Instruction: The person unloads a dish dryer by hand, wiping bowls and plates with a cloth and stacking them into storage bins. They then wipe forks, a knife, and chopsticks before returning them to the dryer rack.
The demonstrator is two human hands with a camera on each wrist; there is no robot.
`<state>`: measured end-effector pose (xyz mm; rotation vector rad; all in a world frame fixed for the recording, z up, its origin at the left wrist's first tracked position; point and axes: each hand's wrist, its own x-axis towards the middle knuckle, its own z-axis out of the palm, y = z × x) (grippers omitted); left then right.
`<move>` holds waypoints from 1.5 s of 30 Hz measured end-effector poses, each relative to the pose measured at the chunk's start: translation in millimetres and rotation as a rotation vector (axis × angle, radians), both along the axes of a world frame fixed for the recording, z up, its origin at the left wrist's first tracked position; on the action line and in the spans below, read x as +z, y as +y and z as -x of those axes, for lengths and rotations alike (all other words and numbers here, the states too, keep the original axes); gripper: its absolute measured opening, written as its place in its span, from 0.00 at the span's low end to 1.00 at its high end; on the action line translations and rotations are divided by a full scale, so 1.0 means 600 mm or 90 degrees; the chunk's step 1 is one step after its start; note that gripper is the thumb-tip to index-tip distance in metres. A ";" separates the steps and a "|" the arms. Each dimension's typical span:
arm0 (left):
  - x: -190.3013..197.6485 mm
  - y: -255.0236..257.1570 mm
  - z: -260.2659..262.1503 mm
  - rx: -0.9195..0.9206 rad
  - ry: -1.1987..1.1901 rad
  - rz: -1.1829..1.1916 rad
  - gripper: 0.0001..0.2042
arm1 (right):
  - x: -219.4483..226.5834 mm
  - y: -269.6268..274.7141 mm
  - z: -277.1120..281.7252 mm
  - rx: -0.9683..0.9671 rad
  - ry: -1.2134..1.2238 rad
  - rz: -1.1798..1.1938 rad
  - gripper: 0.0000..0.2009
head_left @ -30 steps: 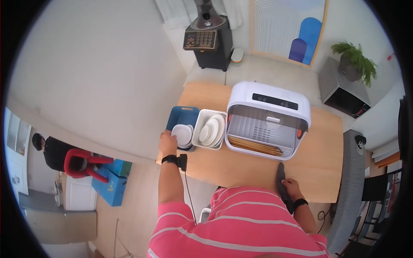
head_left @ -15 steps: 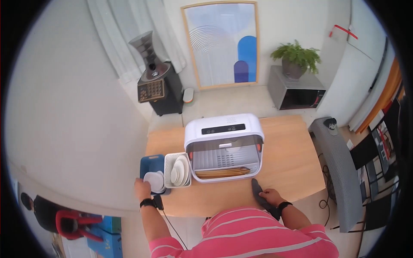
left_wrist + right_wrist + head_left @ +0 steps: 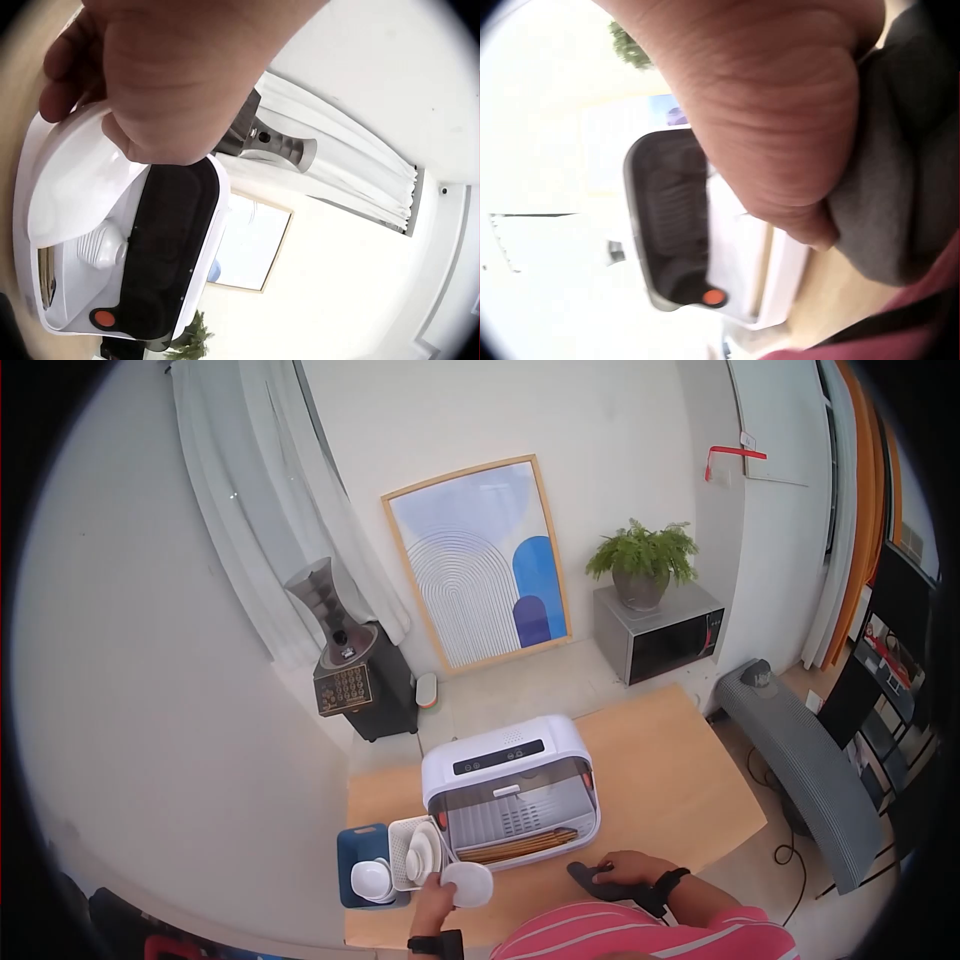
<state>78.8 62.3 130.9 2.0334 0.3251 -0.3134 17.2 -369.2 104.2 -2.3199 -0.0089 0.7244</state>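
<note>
In the head view my left hand [image 3: 432, 906] pinches the edge of a white squarish plate [image 3: 470, 885] in front of the white basket. The left wrist view shows the plate [image 3: 71, 184] tilted, with thumb and fingers at its rim. Left of it, a blue basket [image 3: 348, 848] holds more white dishes [image 3: 371, 880]; the white basket [image 3: 402, 852] beside it holds white plates [image 3: 424, 852] standing on edge. My right hand [image 3: 628, 868] grips a dark grey cloth [image 3: 588, 880] near the table's front edge; the right wrist view shows the cloth [image 3: 877, 202] bunched against the palm.
A white dish cabinet [image 3: 500, 745] with a dark clear lid stands mid-table, bamboo chopsticks [image 3: 520, 847] along its front. Behind the wooden table [image 3: 660, 780] are a black machine [image 3: 370, 695], a framed picture [image 3: 480, 570] and a microwave [image 3: 665, 635] with a potted plant [image 3: 642, 560].
My left hand has lifted the plate out of the blue basket and carried it right, towards the cabinet. My right hand keeps the cloth near the table edge. The head view has tilted up.
</note>
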 end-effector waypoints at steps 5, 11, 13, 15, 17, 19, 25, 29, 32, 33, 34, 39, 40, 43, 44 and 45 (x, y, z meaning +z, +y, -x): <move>0.041 -0.123 -0.013 -0.211 0.151 0.139 0.22 | 0.204 0.085 -0.049 0.021 -0.350 -0.074 0.24; 0.014 -0.166 -0.065 -0.406 0.327 0.648 0.24 | 0.119 0.135 -0.089 -0.063 -0.302 -0.283 0.14; 0.024 -0.171 -0.059 -0.445 0.337 0.700 0.28 | 0.128 0.121 -0.097 -0.004 -0.286 -0.256 0.14; 0.070 -0.187 -0.037 -0.425 0.392 0.847 0.31 | 0.146 0.117 -0.094 0.052 -0.260 -0.227 0.14; 0.066 -0.192 -0.034 -0.441 0.387 0.864 0.34 | 0.162 0.122 -0.091 0.013 -0.295 -0.227 0.14; 0.079 -0.195 -0.020 -0.408 0.265 0.830 0.35 | 0.187 0.130 -0.088 -0.036 -0.257 -0.233 0.14; 0.100 -0.197 -0.014 -0.323 0.021 0.548 0.40 | 0.215 0.137 -0.076 -0.018 -0.286 -0.087 0.16; 0.106 -0.202 -0.002 -0.378 0.024 0.563 0.45 | 0.257 0.131 -0.092 0.225 -0.229 -0.022 0.14; 0.105 -0.204 0.005 -0.372 0.106 0.670 0.47 | 0.290 0.135 -0.094 0.274 -0.228 -0.074 0.13; 0.114 -0.203 0.005 -0.371 0.146 0.701 0.48 | 0.296 0.141 -0.089 0.241 -0.252 -0.087 0.12; 0.115 -0.198 0.004 -0.407 0.133 0.670 0.46 | 0.276 0.149 -0.086 0.200 -0.336 -0.078 0.13; 0.116 -0.198 -0.001 -0.388 0.084 0.492 0.44 | 0.180 0.175 -0.084 -0.011 -0.403 -0.025 0.14; 0.108 -0.199 0.003 -0.387 0.091 0.489 0.44 | 0.167 0.171 -0.080 -0.038 -0.348 -0.007 0.14; 0.069 -0.206 0.001 -0.436 0.126 0.385 0.45 | 0.135 0.128 -0.065 -0.086 -0.199 0.020 0.15; 0.055 -0.209 0.003 -0.494 0.035 0.290 0.45 | 0.103 0.102 -0.051 -0.078 -0.170 0.078 0.15; 0.047 -0.213 0.004 -0.554 -0.057 0.194 0.46 | 0.069 0.075 -0.035 -0.072 -0.141 0.135 0.16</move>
